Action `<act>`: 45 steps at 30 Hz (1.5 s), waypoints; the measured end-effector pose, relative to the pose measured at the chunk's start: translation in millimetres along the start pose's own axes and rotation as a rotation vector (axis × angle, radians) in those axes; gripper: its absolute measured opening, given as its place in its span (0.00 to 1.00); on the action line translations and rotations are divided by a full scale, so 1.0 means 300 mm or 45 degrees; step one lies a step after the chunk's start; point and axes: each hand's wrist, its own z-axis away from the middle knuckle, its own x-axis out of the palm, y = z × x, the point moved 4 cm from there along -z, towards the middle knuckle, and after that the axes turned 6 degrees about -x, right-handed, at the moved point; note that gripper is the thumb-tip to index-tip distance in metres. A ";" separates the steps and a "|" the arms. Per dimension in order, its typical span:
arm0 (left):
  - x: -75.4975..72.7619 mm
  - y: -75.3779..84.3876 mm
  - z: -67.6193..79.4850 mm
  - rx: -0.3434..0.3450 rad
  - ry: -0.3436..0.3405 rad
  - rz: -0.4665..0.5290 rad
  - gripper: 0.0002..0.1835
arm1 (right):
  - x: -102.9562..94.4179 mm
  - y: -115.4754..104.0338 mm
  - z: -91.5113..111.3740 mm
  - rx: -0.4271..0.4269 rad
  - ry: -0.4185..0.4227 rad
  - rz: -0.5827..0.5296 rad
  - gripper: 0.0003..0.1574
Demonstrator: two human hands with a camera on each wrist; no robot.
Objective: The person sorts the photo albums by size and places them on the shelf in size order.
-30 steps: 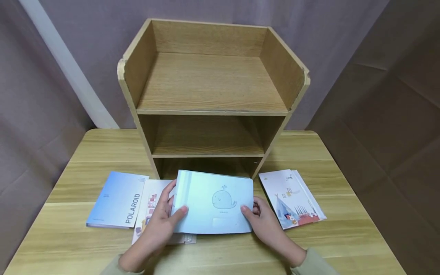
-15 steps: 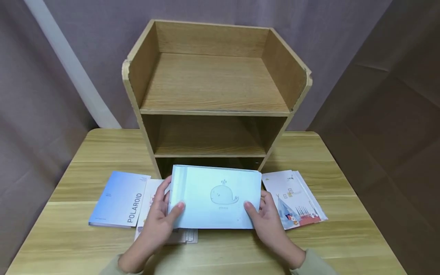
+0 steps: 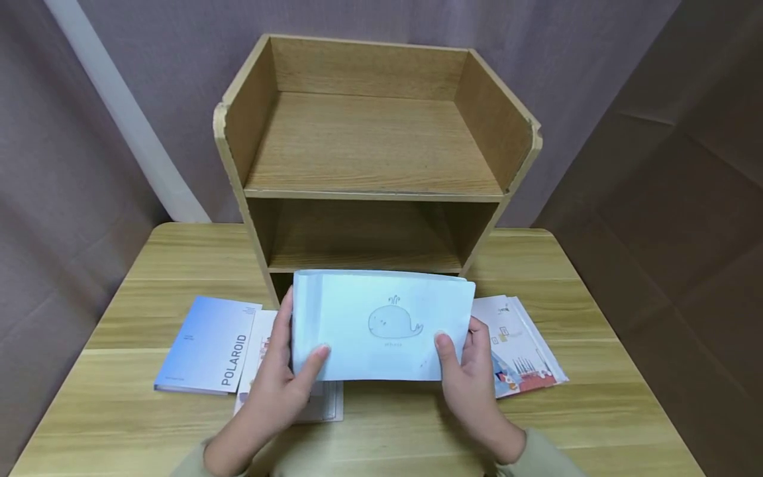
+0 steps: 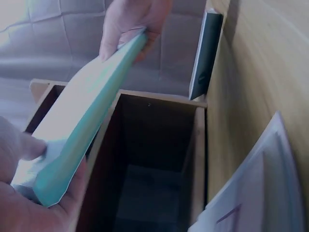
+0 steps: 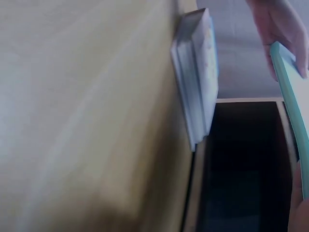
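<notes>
Both hands hold a pale blue book (image 3: 346, 324) with a whale drawing on its cover, raised above the table in front of the shelf. My left hand (image 3: 285, 377) grips its left end, thumb on the cover and fingers behind. At the right end, my right hand (image 3: 471, 377) pinches it the same way. The left wrist view shows the book's turquoise edge (image 4: 91, 130) and both hands on it. Part of the lower shelf opening is hidden behind the book in the head view.
A wooden shelf unit (image 3: 372, 196) stands at the table's back. On the table (image 3: 405, 437), a blue POLAROID album (image 3: 205, 348) and white illustrated books (image 3: 322, 407) lie at left. Another illustrated book (image 3: 530, 351) lies at right. Curtains (image 3: 369, 16) hang behind.
The pale blue book has risen and moved toward the shelf, its near edge now higher in the head view. Both hands have moved with it, keeping their hold. The other books stay put.
</notes>
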 end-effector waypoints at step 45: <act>-0.029 0.274 -0.151 0.568 0.065 -0.220 0.64 | 0.077 -0.338 -0.230 -0.618 0.292 0.147 0.23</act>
